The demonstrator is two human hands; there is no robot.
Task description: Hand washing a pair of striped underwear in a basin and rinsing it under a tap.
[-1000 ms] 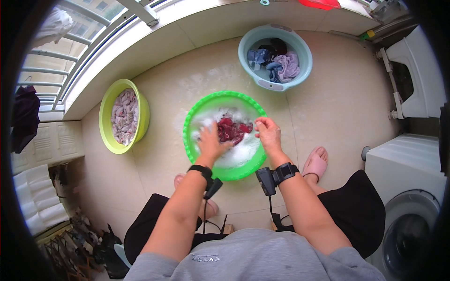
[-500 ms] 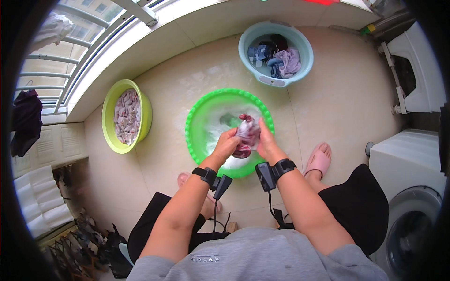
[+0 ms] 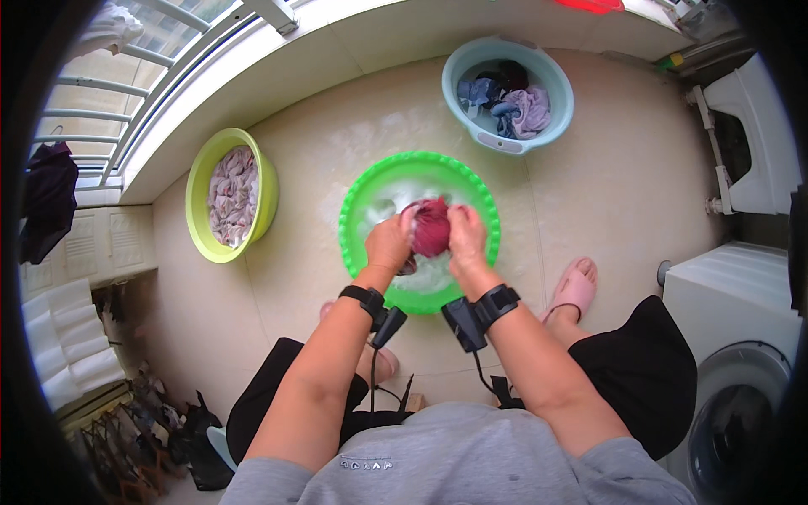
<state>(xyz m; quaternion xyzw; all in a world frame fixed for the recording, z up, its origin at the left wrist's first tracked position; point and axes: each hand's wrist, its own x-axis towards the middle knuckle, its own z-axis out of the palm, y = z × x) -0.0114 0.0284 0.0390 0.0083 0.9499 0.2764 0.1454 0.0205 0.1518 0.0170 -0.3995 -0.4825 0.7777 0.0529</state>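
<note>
Between my two hands is a wet dark-red cloth, bunched up over a bright green basin of soapy water. My left hand is closed on its left side, where some paler, foamy fabric shows. On the other side my right hand grips the red fabric with curled fingers. A darker bit of the cloth hangs below my left hand. White suds float on the water around it. What kind of garment it is cannot be made out.
To the left stands a yellow-green tub of pale wet laundry. A light-blue tub at the far right holds dark and lilac clothes in water. A white washing machine is at the right. Pink slippers are on my feet.
The cloth has turned so its dark-red side faces up instead of the pale foamy part. Both hands have shifted slightly, still gripping it. The whole view has moved a little.
</note>
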